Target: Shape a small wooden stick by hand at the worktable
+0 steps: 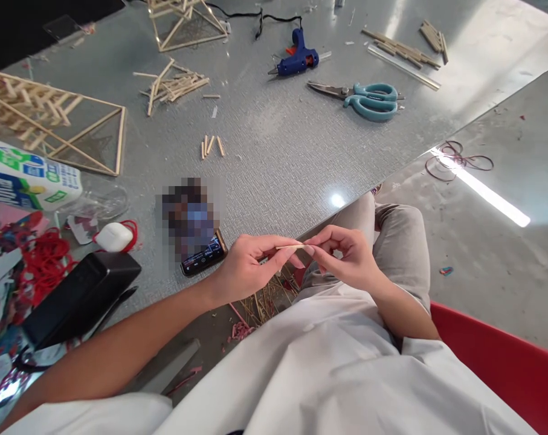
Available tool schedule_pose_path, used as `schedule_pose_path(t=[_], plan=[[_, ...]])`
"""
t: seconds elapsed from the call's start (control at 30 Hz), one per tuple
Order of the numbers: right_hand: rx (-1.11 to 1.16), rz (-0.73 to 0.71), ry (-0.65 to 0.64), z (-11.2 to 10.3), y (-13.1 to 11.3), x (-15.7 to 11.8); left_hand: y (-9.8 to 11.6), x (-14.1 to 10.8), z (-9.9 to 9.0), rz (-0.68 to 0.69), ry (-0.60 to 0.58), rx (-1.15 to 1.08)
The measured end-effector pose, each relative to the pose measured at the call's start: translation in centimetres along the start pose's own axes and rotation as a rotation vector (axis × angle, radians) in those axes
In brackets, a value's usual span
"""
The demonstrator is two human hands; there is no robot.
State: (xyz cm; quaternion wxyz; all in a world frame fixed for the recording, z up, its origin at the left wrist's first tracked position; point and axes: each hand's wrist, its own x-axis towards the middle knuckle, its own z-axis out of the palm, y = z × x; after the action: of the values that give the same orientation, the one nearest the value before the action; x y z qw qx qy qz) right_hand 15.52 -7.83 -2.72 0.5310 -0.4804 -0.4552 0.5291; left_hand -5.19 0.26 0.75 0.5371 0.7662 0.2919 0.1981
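Observation:
A short, thin wooden stick [288, 246] is held level between my two hands, just past the table's near edge. My left hand [255, 261] pinches it between thumb and fingers. The fingertips of my right hand [341, 254] are closed at the stick's right end, where a small pale bit shows; I cannot make out what it is. To the left of my left hand a phone [204, 258] lies on the table, its screen mostly blurred. Several short cut sticks [210, 146] lie farther back.
A blue glue gun [298, 55], scissors [376, 99] and stick piles [180, 86] lie toward the back. Stick frames [119, 142] stand left, near a plastic bottle [33, 178], a black box [81, 296] and red cord [47, 260]. A red chair [495, 362] is at right.

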Motion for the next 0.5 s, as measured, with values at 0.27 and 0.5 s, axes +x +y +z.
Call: schedule_pose_path(t=[0.27,0.5], plan=[[0.126,0.095,0.019,0.8,0.3,0.2,-0.1,0.1,0.0,0.072,-0.004,0.054],[0.112,0.028,-0.137,-1.5,0.7,0.1,0.3,0.2,0.1,0.117,-0.017,0.086]])
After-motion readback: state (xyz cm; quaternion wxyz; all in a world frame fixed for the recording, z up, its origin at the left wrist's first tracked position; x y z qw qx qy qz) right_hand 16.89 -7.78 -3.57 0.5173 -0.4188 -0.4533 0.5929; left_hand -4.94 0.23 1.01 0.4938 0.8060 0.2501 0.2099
